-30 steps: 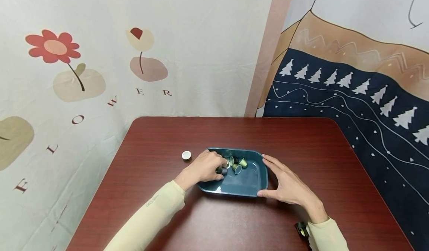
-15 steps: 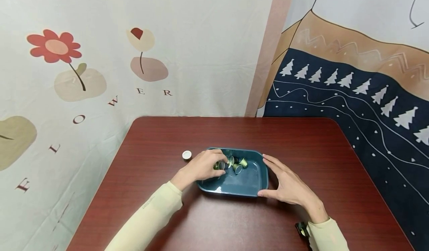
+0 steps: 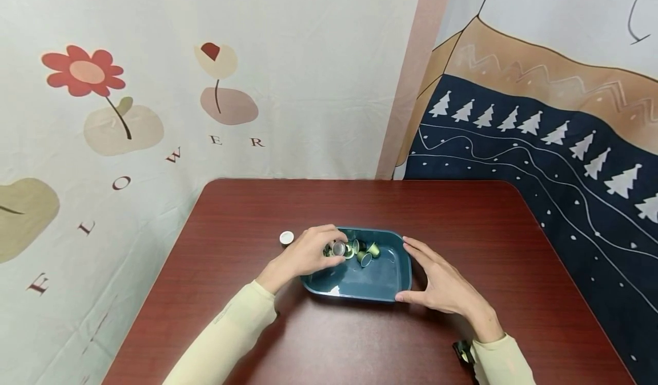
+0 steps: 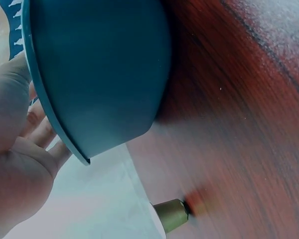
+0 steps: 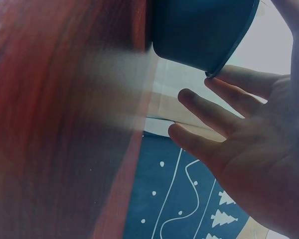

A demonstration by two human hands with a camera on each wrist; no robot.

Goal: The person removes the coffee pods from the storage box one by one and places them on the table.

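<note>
My left hand (image 3: 310,252) reaches over the left end of a blue rectangular tray (image 3: 377,285). Between its thumb and fingers it pinches a coffee capsule (image 3: 338,248), whose round silvery end faces up toward the head camera. Several other green and dark capsules lie loose in the tray, among them a green one (image 3: 364,259) and a lighter one (image 3: 373,250). My right hand (image 3: 442,279) spans the tray's right end, thumb at the near corner and fingertips at the far one. In the right wrist view, its fingers (image 5: 234,97) look fairly straight, some against the rim.
Left of the tray, a capsule with a white top (image 3: 286,238) stands on the red-brown table (image 3: 349,202); the left wrist view shows its green body (image 4: 173,215). A small black and green object (image 3: 462,352) lies by the right sleeve. Printed cloth (image 3: 308,76) hangs behind.
My left hand has drawn up and slightly left inside the tray, bringing a capsule with it and turning its silvery end upward. The right hand and tray have stayed put.
</note>
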